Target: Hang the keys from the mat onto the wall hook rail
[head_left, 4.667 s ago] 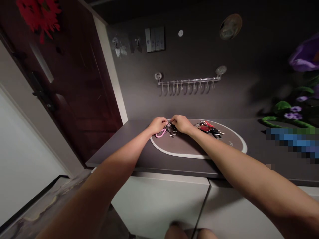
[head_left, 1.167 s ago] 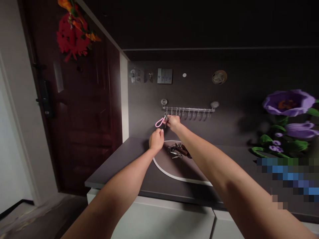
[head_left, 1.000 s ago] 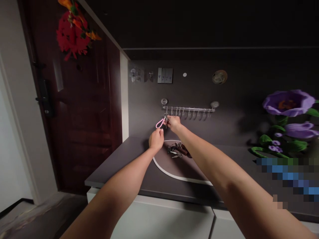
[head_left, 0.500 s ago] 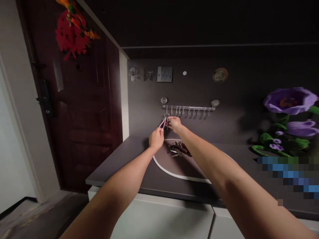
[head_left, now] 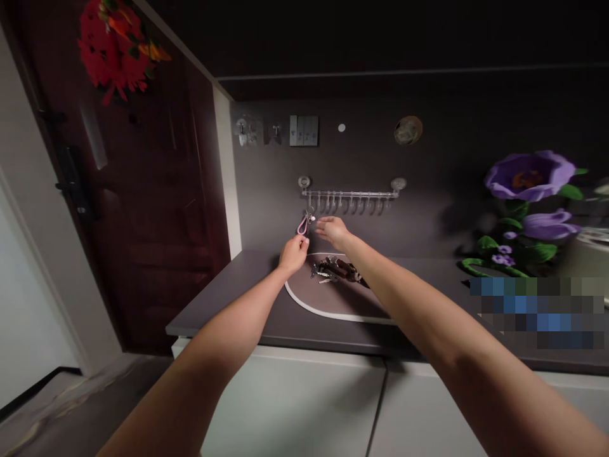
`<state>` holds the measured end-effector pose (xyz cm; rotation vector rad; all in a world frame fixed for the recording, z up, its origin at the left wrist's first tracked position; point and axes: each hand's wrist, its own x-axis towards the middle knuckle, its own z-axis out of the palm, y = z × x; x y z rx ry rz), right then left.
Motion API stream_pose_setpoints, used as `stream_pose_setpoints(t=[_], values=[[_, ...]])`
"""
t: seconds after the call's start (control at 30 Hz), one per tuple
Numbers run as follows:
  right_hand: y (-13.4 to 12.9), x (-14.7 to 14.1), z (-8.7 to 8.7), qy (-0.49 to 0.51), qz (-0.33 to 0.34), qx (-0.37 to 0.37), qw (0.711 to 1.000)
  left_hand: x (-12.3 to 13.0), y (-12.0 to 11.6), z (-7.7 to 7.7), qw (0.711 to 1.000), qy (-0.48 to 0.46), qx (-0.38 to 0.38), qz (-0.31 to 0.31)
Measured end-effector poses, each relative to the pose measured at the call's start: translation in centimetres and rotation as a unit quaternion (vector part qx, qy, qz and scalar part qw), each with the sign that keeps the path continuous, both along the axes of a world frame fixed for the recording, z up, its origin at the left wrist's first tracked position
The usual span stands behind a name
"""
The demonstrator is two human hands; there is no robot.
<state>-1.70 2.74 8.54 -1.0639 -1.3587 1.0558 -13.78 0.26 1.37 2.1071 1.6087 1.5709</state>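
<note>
Two bare arms reach forward over a dark grey desk (head_left: 221, 292), with a dark red door (head_left: 162, 254) bearing a bright red decoration (head_left: 113, 54) at the far left. The left hand (head_left: 293, 254) is raised a little above the desk, knuckles up and fingers curled, its thumb and fingertips at the lower end of a pink loop (head_left: 306, 222); whether they pinch it or only touch it, I cannot tell. That loop is slim and smooth, joined to a thin metal ring (head_left: 311, 208) with a small white piece beside it; whatever else is on the ring is too blurred to make out. The ring is up at the left-end hook of a clear rail (head_left: 349, 194) on the wall and looks to hang from it. Below, on an oval mat (head_left: 340, 303) with a white border, lies another bunch of keys (head_left: 325, 274), silvery and dark, with brown pieces at its right, partly behind the right forearm. The right hand (head_left: 334, 232) hangs just right of the pink loop, palm turned inward, fingers stretched out and holding nothing. Farther right stand purple flowers (head_left: 533, 174) with green leaves, then a pale pot (head_left: 587, 257), cut off by the edge and partly pixelated, its contents unclear.
</note>
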Motion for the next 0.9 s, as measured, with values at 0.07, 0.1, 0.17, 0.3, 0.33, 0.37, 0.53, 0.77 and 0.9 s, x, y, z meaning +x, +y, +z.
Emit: stream_pose_setpoints(t=[0.07,0.1,0.17,0.3,0.33,0.37,0.53,0.77,0.9], values=[[-1.0,0.6,-0.6,-0.014,0.023,0.011,1.0,0.0,-0.1,-0.1,0.999,-0.005,-0.014,-0.031],[-1.5,0.9,-1.0,-0.025,0.031,0.02,0.999,0.0,-0.1,-0.2,0.999,-0.003,-0.02,-0.042],[-2.2,1.7,-2.0,-0.062,0.039,0.049,0.996,0.0,-0.3,-0.2,0.998,0.005,-0.033,-0.059],[-3.2,3.2,-4.2,-0.218,0.015,0.153,0.964,-0.2,-0.3,-0.5,0.994,0.035,-0.051,-0.085],[-3.4,3.5,-4.6,-0.265,0.004,0.176,0.948,-0.2,-0.3,-0.6,0.993,0.049,-0.056,-0.089],[-3.6,3.7,-5.0,-0.309,-0.005,0.193,0.931,-0.3,-0.2,-0.7,0.992,0.064,-0.061,-0.091],[-3.9,4.2,-6.3,-0.458,0.003,0.257,0.851,-0.7,0.2,-1.3,0.981,0.151,-0.083,-0.093],[-2.7,3.8,-7.5,-0.522,0.014,0.285,0.804,-1.1,0.5,-1.5,0.967,0.178,-0.118,-0.14],[-2.4,3.6,-7.8,-0.514,0.016,0.274,0.813,-1.2,0.6,-1.4,0.965,0.187,-0.11,-0.148]])
